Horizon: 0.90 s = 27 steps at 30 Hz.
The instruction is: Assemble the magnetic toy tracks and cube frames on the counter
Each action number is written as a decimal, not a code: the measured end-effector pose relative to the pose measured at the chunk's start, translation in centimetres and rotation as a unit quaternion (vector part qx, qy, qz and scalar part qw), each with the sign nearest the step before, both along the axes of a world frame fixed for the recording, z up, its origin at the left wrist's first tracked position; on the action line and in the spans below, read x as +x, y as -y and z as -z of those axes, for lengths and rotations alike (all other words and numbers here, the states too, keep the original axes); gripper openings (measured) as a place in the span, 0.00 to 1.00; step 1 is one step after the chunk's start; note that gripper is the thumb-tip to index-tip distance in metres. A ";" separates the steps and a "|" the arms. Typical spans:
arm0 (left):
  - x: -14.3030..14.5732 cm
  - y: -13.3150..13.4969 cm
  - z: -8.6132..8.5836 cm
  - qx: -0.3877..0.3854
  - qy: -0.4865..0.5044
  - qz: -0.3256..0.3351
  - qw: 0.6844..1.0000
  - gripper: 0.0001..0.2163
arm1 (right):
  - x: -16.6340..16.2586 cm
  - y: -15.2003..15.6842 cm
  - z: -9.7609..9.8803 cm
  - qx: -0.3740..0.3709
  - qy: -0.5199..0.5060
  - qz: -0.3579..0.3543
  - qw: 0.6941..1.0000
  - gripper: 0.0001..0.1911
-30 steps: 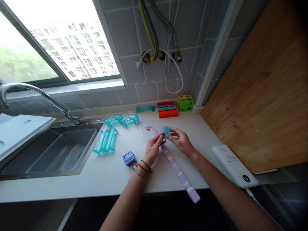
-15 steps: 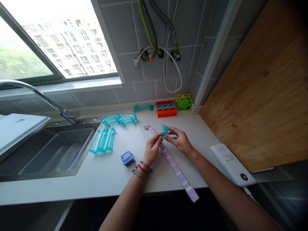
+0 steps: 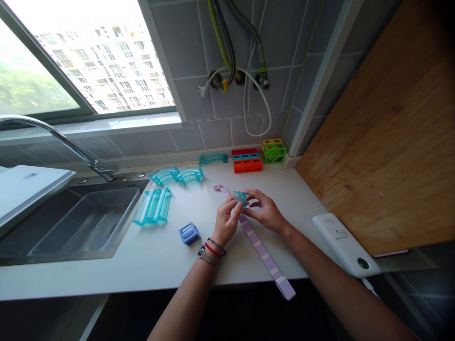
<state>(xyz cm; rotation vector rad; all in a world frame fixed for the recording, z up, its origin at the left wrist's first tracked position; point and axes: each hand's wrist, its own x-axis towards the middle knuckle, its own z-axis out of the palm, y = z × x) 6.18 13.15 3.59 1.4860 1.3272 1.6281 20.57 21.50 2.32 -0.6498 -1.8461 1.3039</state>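
Right now both hands are meeting over the white countertop [image 3: 170,255], pinching a small clear teal piece [image 3: 241,196] between their fingertips. Its shape is too small to make out. The left hand [image 3: 226,221] is gripping it from seven o'clock, thumb and forefinger pressed onto it, while the right hand [image 3: 263,211] is closing on it from four o'clock with its other fingers curled loosely. Just beneath them a long lilac strip [image 3: 261,248] is lying on the counter, running toward five o'clock past the edge. At eight o'clock from the hands a small blue block [image 3: 189,233] is sitting, and at ten o'clock curved teal track pieces [image 3: 177,175] are lying near the sink [image 3: 71,222].
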 end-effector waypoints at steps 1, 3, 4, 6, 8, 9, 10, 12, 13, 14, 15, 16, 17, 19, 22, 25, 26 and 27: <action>0.0 0.0 0.0 0.001 -0.007 -0.002 1.000 0.14 | 0.0 0.0 0.0 0.000 0.001 -0.003 1.000 0.27; 0.0 0.0 0.1 0.002 -0.012 -0.005 1.000 0.15 | -0.1 0.1 0.1 -0.002 0.001 -0.006 1.000 0.27; 0.0 0.0 0.1 0.003 -0.012 -0.007 1.000 0.15 | -0.1 0.1 0.2 -0.002 0.002 -0.008 1.000 0.27; -0.1 0.0 0.2 0.005 -0.015 -0.008 1.000 0.16 | -0.1 0.0 0.4 -0.001 0.005 -0.013 1.000 0.28; -0.2 0.0 0.4 0.008 -0.034 -0.005 0.999 0.17 | 0.0 -0.1 0.7 -0.004 0.012 -0.024 1.000 0.29; -0.3 -0.1 0.5 0.011 -0.049 -0.006 0.999 0.17 | 0.0 -0.1 0.8 -0.008 0.016 -0.033 0.999 0.31; -0.4 -0.1 0.6 0.015 -0.064 -0.010 0.998 0.17 | 0.1 -0.2 0.8 -0.014 0.019 -0.046 0.999 0.33; -0.5 -0.2 1.0 0.022 -0.093 -0.025 0.995 0.16 | 0.3 -0.4 0.8 -0.037 0.014 -0.088 0.995 0.34; -0.6 -0.2 1.1 0.026 -0.107 -0.032 0.993 0.16 | 0.3 -0.4 0.8 -0.055 0.005 -0.109 0.992 0.33; -0.6 -0.1 1.3 0.029 -0.124 -0.035 0.991 0.16 | 0.4 -0.5 0.7 -0.076 -0.007 -0.123 0.989 0.30; -0.6 -0.1 1.4 0.031 -0.144 -0.033 0.989 0.15 | 0.5 -0.6 0.6 -0.096 -0.016 -0.129 0.987 0.29; -0.6 -0.1 1.4 0.032 -0.165 -0.027 0.985 0.15 | 0.6 -0.8 0.6 -0.110 -0.019 -0.125 0.986 0.28; -0.5 0.0 1.5 0.035 -0.187 -0.017 0.982 0.15 | 0.7 -0.9 0.5 -0.117 -0.015 -0.115 0.986 0.28; -0.5 0.2 1.4 0.041 -0.226 0.010 0.973 0.15 | 1.0 -1.2 0.3 -0.112 0.009 -0.108 0.988 0.31; -0.7 0.4 1.2 0.047 -0.265 0.052 0.962 0.13 | 1.5 -1.5 -0.1 -0.088 0.041 -0.145 0.985 0.26; -1.1 0.6 0.8 0.049 -0.255 0.061 0.964 0.13 | 1.9 -1.7 -0.5 -0.082 0.037 -0.157 0.983 0.20; -1.2 0.6 0.6 0.055 -0.236 0.056 0.969 0.14 | 1.9 -1.7 -0.5 -0.085 0.028 -0.151 0.984 0.19; -1.3 0.6 0.5 0.061 -0.212 0.046 0.974 0.14 | 2.0 -1.8 -0.5 -0.089 0.017 -0.143 0.986 0.19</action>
